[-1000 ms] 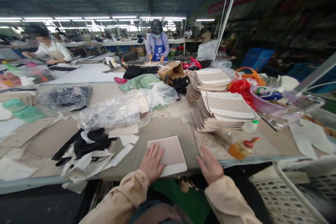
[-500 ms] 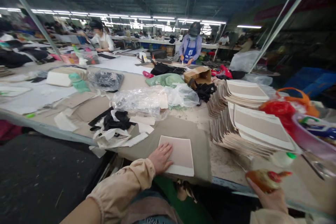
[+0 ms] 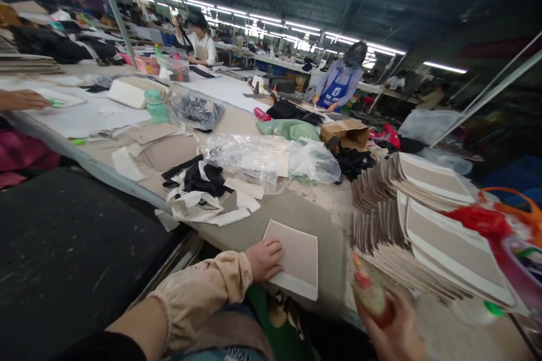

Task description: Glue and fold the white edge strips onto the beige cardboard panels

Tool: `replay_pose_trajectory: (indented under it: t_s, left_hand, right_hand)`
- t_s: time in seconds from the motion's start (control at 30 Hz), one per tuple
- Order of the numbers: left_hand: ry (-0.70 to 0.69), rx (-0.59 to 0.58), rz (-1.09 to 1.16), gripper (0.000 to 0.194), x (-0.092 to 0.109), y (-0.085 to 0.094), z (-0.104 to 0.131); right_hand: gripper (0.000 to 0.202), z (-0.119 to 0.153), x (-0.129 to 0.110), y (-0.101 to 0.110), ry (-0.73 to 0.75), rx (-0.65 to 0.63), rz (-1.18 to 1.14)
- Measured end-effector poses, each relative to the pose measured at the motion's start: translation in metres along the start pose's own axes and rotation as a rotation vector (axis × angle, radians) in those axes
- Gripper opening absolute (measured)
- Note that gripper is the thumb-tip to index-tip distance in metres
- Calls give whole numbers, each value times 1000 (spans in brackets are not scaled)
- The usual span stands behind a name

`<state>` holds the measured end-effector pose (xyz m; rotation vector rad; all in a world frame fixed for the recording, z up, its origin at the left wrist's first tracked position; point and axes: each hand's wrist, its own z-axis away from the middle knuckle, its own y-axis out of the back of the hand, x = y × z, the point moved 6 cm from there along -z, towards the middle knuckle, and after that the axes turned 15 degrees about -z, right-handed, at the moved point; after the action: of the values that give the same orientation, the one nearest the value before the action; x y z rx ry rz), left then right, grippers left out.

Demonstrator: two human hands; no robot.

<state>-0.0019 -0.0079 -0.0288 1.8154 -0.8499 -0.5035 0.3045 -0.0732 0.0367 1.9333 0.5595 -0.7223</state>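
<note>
Right hand: the right hand (image 3: 392,330) was flat on the table a second ago; now it is lifted and grips the orange bottle (image 3: 369,293).
Orange bottle: before it lay on the table at the right; now it is held near the flat panel (image 3: 296,256).

flat beige panel (image 3: 297,256), tilted orange bottle (image 3: 369,296)

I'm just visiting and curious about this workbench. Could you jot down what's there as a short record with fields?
Left hand: left hand rests flat on a beige panel, at its left edge
Right hand: right hand grips a small orange bottle with a red tip
Surface: grey cloth under the panel, on the table
To the right: fanned stacks of similar panels
Behind: clear plastic bags, black and white scraps
Others: a person in a blue apron at a far table
</note>
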Motion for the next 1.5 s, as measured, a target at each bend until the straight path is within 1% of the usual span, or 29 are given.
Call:
replay_pose_trajectory:
  t_s: [0.03, 0.1, 0.17, 0.23, 0.3, 0.37, 0.53, 0.7, 0.93, 1.03, 1.1, 1.23, 1.4, 1.5]
  left_hand:
    - [-8, 8, 8, 40, 0, 0, 1]
    - [-14, 27, 23, 38, -1, -1, 2]
    - [-8, 36, 32, 37, -1, -1, 3]
    - [-1, 27, 37, 36, -1, -2, 3]
    - [4, 9, 44, 37, -2, -3, 3]
    - [1, -1, 55, 36, -2, -4, 2]
    - [-5, 12, 68, 34, -2, -4, 3]
    - [39, 15, 59, 34, -3, -5, 4]
    - [44, 15, 51, 35, -3, -3, 3]
    - [31, 10, 53, 34, -2, -2, 3]
    - [34, 8, 51, 33, -2, -1, 3]
    - [50, 10, 41, 32, -3, 1, 2]
    - [29, 16, 47, 35, -2, 3, 3]
    - [33, 17, 53, 36, -2, 3, 3]
  right_hand:
    - [56, -3, -17, -20, 91, -90, -6]
    - [44, -10, -43, -55, 223, -231, 10]
    - [44, -18, -62, -83, 322, -321, 60]
    - [49, -27, -75, -105, 412, -367, 131]
    - [53, -33, -84, -121, 486, -389, 213]
    - [53, -39, -90, -133, 530, -401, 296]
    - [51, -45, -101, -148, 565, -456, 428]
    - [47, -49, -112, -156, 559, -469, 488]
    - [39, -55, -128, -167, 533, -486, 570]
    - [32, -56, -136, -168, 544, -493, 584]
    - [30, -56, -138, -165, 542, -493, 599]
    - [30, -57, -129, -148, 518, -470, 629]
    - [32, -58, -101, -109, 496, -408, 642]
    - [28, -58, -82, -85, 470, -363, 654]
